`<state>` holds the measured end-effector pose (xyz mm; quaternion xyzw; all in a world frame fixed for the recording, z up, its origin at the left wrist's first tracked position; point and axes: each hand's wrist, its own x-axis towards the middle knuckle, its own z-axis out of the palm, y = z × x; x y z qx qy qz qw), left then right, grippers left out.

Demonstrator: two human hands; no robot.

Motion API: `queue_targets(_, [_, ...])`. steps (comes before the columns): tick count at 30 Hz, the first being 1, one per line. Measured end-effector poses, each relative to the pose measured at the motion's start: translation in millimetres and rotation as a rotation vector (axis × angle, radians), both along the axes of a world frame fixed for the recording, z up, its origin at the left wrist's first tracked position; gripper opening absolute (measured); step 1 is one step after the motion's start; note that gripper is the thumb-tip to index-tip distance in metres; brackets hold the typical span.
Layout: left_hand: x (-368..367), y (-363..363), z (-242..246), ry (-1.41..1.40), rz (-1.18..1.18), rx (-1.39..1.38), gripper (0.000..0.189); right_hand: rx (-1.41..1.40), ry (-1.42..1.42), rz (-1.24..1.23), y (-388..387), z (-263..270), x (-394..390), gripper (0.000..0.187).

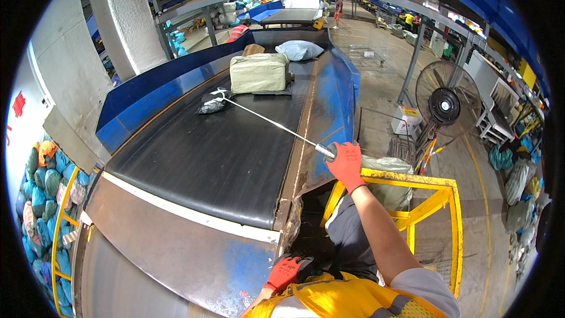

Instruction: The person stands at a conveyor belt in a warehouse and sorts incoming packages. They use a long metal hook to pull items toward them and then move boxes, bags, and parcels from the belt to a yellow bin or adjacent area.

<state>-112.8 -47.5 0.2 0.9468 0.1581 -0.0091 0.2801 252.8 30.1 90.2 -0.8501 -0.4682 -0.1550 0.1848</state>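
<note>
My right hand (346, 163), in a red and black work glove, is closed round the dark grip of a thin metal rod (273, 122). The rod reaches left over a black conveyor belt (203, 159), its far end at a small black plastic parcel (212, 101) with a white marking. My left hand (287, 271), gloved alike, rests low by the belt frame's near right corner; whether it grips anything is unclear. Beyond the black parcel lie a large box wrapped in pale green woven plastic (258, 73), a pale blue-grey bag (299, 49) and a brown carton (254, 49).
Blue metal side walls (145, 97) flank the belt. A yellow railing (457, 229) and a pedestal fan (443, 105) stand on the right. Filled sacks (48, 198) are piled at the left. A person in a red vest (238, 32) is behind the far left wall; others are farther off.
</note>
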Motion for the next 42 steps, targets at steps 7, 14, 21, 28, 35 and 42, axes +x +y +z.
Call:
queue_targets(7, [-1.1, 0.3, 2.0, -0.002, 0.002, 0.029, 0.062, 0.044, -0.002, 0.011, -0.6, -0.1, -0.4, 0.062])
queue_targets(14, [0.4, 0.4, 7.5, -0.033, -0.009, 0.027, 0.059, 0.026, 0.041, 0.006, -0.8, 5.3, -0.8, 0.057])
queue_targets(21, [-0.4, -1.0, 12.0, -0.065, 0.003, 0.056, 0.061, 0.045, 0.006, -0.001, 0.6, -0.5, 0.0, 0.059])
queue_targets(28, [-0.6, 1.1, -0.8, -0.061, -0.009, 0.092, 0.061, 0.07, -0.006, 0.012, 1.1, -5.1, 1.8, 0.061])
queue_targets(35, [-5.4, 4.2, -26.4, -0.104, -0.029, 0.226, 0.058, 0.0, -0.027, 0.011, -0.8, 2.3, -2.7, 0.062])
queue_targets(42, [-3.0, 6.6, -22.2, 0.0, -0.043, 0.222, 0.059, -0.063, 0.036, 0.006, -2.9, 14.0, -7.0, 0.063])
